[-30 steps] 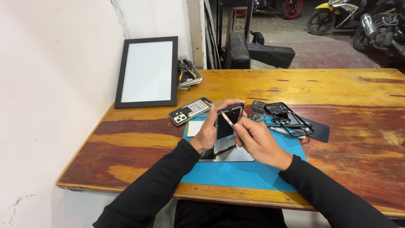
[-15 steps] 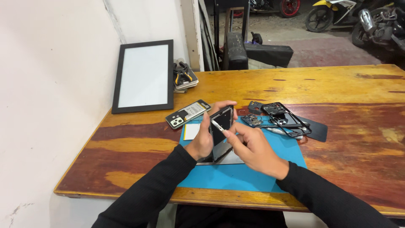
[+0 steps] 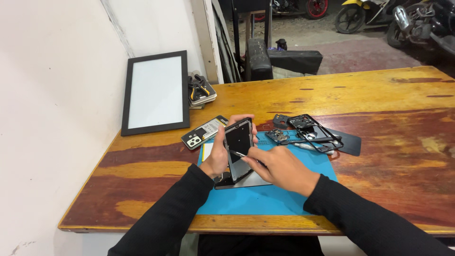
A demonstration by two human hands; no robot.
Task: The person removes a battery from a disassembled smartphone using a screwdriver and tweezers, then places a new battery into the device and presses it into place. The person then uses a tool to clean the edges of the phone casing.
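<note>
Both arms are covered in plain black long sleeves, snug knit-looking fabric reaching the wrists. The left hand [image 3: 219,156] and right hand [image 3: 279,167] are bare, no gloves, rings or watch showing.

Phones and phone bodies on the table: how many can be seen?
3. One phone body upright in the left hand; one phone lying left of it; one frame right, by loose parts. More may be hidden.

The right hand [image 3: 279,167] hides the thin tool's [image 3: 238,153] handle end.
</note>
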